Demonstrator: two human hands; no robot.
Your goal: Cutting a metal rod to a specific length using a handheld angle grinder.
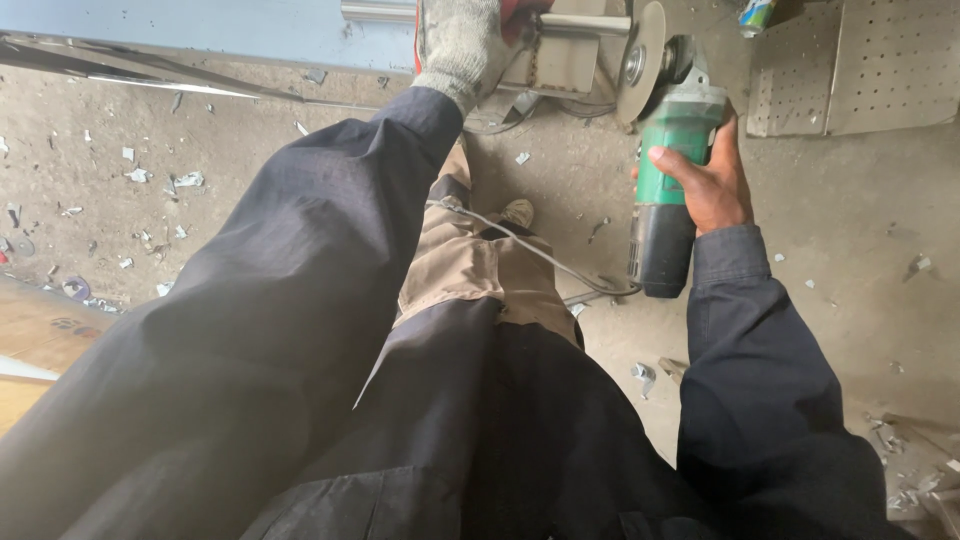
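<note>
We have one view only, from a camera worn on the head, so no second view shares the scene. It looks steeply down along our own body to the concrete floor (860,260). Our dark sleeves and trousers fill the lower frame, close to the lens. Taking the grinder (668,150) as landmark, the floor lies beneath and beyond it, and a metal bar (590,22) crosses the top edge just left of it.

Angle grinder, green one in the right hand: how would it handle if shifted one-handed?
The angle grinder is probably rigid and front-heavy: disc and gear head sit beyond the right hand. Its trailing cord may tug or snag.
</note>
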